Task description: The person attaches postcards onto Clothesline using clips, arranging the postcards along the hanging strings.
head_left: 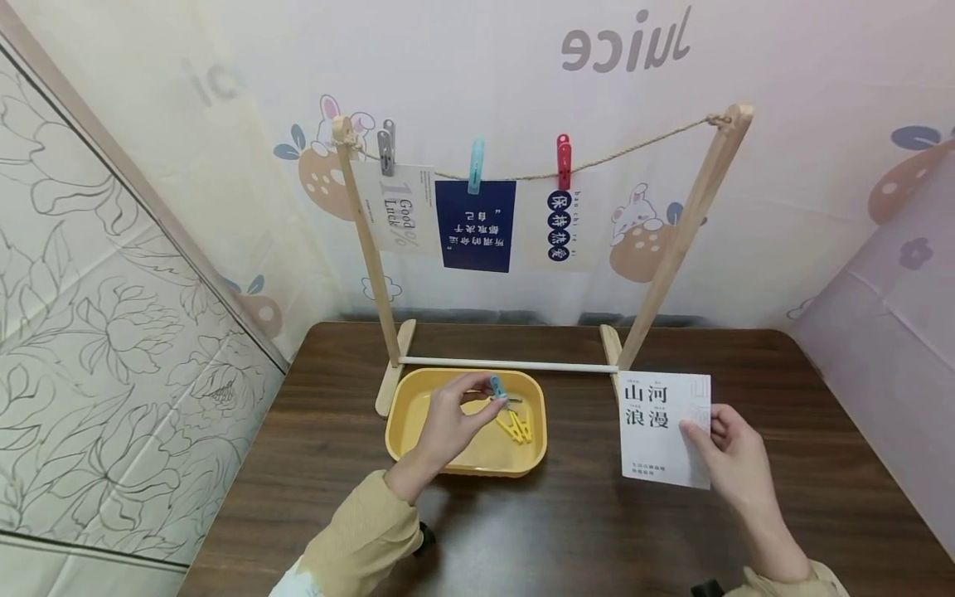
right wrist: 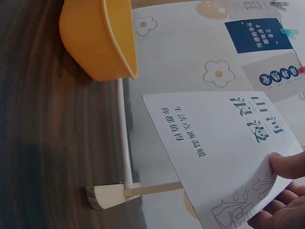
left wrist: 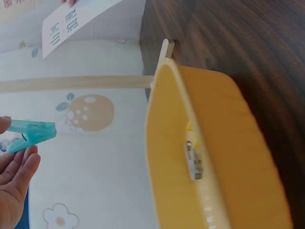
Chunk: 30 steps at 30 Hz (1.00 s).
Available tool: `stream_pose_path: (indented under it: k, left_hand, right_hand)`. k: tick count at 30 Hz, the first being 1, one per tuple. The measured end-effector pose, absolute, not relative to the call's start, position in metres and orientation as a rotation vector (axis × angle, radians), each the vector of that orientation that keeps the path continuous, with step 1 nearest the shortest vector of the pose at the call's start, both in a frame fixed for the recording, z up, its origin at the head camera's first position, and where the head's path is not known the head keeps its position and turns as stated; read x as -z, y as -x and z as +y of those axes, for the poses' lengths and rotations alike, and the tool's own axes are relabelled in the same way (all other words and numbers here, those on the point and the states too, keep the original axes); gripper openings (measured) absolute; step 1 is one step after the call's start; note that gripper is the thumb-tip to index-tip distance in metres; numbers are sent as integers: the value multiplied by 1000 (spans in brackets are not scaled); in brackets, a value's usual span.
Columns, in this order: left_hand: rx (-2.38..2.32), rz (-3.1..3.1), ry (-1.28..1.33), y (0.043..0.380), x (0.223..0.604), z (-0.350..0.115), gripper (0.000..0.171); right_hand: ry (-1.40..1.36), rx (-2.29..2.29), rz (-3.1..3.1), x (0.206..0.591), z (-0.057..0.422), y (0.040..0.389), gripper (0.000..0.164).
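Note:
My left hand (head_left: 457, 419) pinches a teal clothespin (left wrist: 32, 131) between thumb and fingers, just above the yellow basin (head_left: 409, 421). Inside that basin lie yellow clothespins (head_left: 516, 427) and a grey clothespin (left wrist: 193, 160). Off to the right, my right hand (head_left: 734, 452) grips the right edge of a white printed card (head_left: 656, 456), thumb on its front. Three cards hang from the rope: a white one (head_left: 406, 211) under a grey clip (head_left: 385, 149), a dark blue one (head_left: 477, 249) under a light blue clip (head_left: 476, 166), and a pale one (head_left: 533, 224) under a red clip (head_left: 564, 162).
A wooden stand with a left post (head_left: 369, 240) and a right post (head_left: 682, 240) carries the rope (head_left: 634, 149). A white bar (head_left: 507, 364) joins its feet behind the basin. Patterned cloth (head_left: 462, 66) covers the wall behind the dark wooden table (head_left: 567, 531).

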<state>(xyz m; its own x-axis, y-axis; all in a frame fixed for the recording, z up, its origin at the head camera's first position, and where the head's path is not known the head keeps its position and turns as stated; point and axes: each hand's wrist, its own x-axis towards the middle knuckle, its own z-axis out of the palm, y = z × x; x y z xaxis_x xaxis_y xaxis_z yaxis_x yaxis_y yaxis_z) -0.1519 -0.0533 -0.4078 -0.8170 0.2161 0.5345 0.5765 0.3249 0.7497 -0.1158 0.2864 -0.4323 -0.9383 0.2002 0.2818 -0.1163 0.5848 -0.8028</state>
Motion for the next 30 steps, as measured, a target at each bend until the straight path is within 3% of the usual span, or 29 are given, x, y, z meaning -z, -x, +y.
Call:
stream_pose_path:
  k: [10,17,30]
  left_hand:
    - [1563,-2222,875,160,370,-41,23]
    - [1588,-2223,949,148,321,-31,22]
    - [1537,-2221,1087,161,287,-18,22]
  right_hand:
    - [-37,-1263,-2476,378,261,117,21]
    - [-62,-1238,-2484,353,252,124,17]
    - [-55,-1278,-2442,322,247,149,24]
